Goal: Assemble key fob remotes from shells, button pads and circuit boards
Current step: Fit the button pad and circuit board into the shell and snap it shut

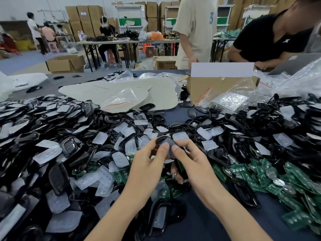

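The left hand and the right hand both pinch a black key fob shell between their thumbs and fingertips. It looks light, stiff and glossy, probably slippery, so best gripped by its side edges.

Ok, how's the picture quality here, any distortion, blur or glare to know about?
Head view: wide-angle bending bows the table and stretches the forearms; left hand, right hand and the black shell they pinch are fairly sharp; the far workers look soft; lighting is even, with glare on the clear plastic bags at right and glossy shells at left.
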Action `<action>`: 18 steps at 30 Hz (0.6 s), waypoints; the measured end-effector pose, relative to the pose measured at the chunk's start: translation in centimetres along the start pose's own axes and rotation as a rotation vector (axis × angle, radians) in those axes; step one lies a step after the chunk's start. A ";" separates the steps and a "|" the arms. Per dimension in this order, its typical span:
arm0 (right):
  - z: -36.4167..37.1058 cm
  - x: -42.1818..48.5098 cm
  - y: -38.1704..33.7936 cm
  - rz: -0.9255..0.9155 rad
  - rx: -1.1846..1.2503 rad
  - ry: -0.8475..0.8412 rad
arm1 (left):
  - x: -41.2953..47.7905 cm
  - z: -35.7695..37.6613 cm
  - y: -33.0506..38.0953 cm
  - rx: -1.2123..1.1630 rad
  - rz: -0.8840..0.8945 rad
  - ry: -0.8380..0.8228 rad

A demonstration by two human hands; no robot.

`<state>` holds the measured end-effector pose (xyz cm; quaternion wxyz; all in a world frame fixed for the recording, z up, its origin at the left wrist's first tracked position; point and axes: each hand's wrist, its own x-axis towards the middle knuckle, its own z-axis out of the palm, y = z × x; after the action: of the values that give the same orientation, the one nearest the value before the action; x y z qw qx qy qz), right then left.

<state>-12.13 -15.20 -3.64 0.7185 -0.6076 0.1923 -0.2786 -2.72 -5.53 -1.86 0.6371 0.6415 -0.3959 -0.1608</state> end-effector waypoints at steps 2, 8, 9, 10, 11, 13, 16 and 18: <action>0.0 -0.1 -0.1 -0.007 -0.012 -0.001 | 0.0 -0.1 0.0 0.002 0.021 -0.009; 0.1 -0.2 -0.3 0.003 -0.039 0.040 | -0.2 0.0 -0.1 0.061 0.043 -0.004; 0.0 -0.2 -0.3 0.006 -0.040 0.049 | -0.2 0.0 -0.2 0.071 0.043 -0.011; 0.0 -0.2 -0.3 0.010 -0.039 0.056 | -0.2 0.0 -0.3 0.077 0.038 -0.019; -0.1 -0.2 -0.4 0.014 -0.034 0.060 | -0.2 -0.1 -0.4 0.082 0.035 -0.025; -0.1 -0.3 -0.3 0.020 -0.021 0.065 | -0.1 -0.2 -0.5 0.096 0.035 -0.034; 0.0 -0.3 -0.3 0.045 0.019 0.067 | 0.0 -0.2 -0.6 0.114 0.043 -0.049; 0.2 -0.3 -0.4 0.074 0.066 0.065 | 0.0 -0.2 -0.7 0.120 0.052 -0.057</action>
<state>-12.30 -14.88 -3.20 0.7412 -0.5669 0.2285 -0.2776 -2.35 -5.43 -2.45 0.5898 0.6633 -0.4394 -0.1384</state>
